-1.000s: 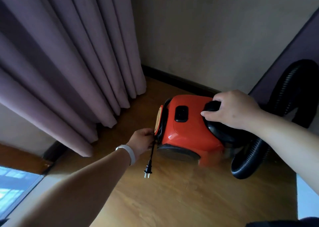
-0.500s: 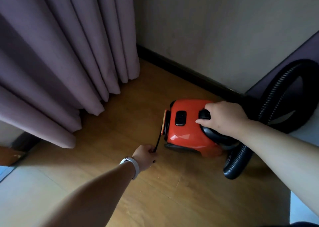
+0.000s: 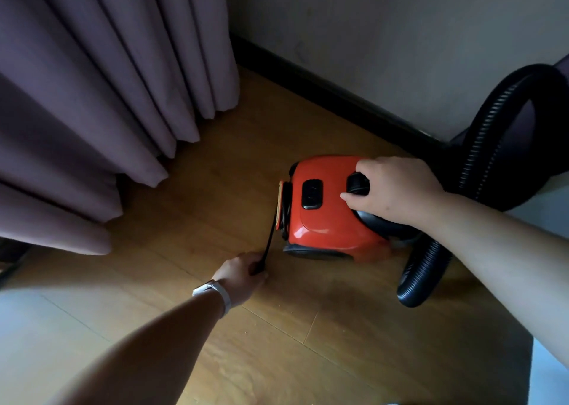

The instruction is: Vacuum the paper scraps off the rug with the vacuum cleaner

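A small red vacuum cleaner (image 3: 326, 220) sits on the wooden floor near the wall. My right hand (image 3: 391, 189) grips its black handle on top. A black power cord (image 3: 271, 235) runs taut from the vacuum's left end down to my left hand (image 3: 241, 273), which grips it low over the floor; the plug is hidden in that hand. The black ribbed hose (image 3: 425, 269) curls from the vacuum's right side and loops up toward the wall. No rug or paper scraps are in view.
Purple curtains (image 3: 107, 96) hang to the floor on the left. A beige wall with a dark baseboard (image 3: 338, 93) runs behind the vacuum. Wooden floor (image 3: 292, 343) stretches toward me, with a pale surface (image 3: 551, 370) at the right edge.
My left hand has pulled the cord out from the vacuum's left end, moving away from it toward me. The plug that hung below the hand is hidden. My right hand stays on the handle.
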Tool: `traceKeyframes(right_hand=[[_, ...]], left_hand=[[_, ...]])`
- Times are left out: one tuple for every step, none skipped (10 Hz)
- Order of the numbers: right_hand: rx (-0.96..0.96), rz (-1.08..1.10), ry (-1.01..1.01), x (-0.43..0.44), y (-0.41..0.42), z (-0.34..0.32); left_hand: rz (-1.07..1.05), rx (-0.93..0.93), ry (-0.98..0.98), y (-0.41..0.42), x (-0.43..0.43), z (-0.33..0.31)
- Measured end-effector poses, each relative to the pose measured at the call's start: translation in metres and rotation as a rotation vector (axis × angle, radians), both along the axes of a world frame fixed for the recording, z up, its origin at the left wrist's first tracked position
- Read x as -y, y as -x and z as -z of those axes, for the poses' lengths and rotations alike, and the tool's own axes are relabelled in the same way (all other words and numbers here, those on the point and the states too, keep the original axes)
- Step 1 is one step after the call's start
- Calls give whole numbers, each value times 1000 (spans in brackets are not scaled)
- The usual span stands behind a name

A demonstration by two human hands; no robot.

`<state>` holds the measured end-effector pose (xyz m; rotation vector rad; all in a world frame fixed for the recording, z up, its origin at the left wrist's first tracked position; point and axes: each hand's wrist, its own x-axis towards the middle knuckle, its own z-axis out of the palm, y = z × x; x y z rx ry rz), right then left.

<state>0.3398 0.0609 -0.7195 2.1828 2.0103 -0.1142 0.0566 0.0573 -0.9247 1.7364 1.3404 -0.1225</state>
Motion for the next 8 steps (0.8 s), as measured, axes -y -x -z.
traceKeyframes(right_hand=[[-32, -9, -22, 2, 0, 2], [-100, -16, -13, 2, 2, -3], [-108, -57, -16, -1, 5, -8], [-140, -111, -49, -7, 15, -18], [-203, -191, -43, -12, 28, -26], [-208, -265, 15, -14, 40, -29], [-255, -287, 3, -15, 45, -31], [-280, -269, 51, -14, 52, -34]], left_hand=[[31, -57, -83, 4, -6, 1], [31, -47, -119, 8, -13, -2], [1, -39, -125, 16, -21, -5], [41, -50, -142, 21, -29, -16], [70, 10, -179, 20, -43, -32], [80, 92, -252, 13, -64, -62], [74, 228, -325, 3, -81, -94], [142, 274, -394, -4, -89, -117]])
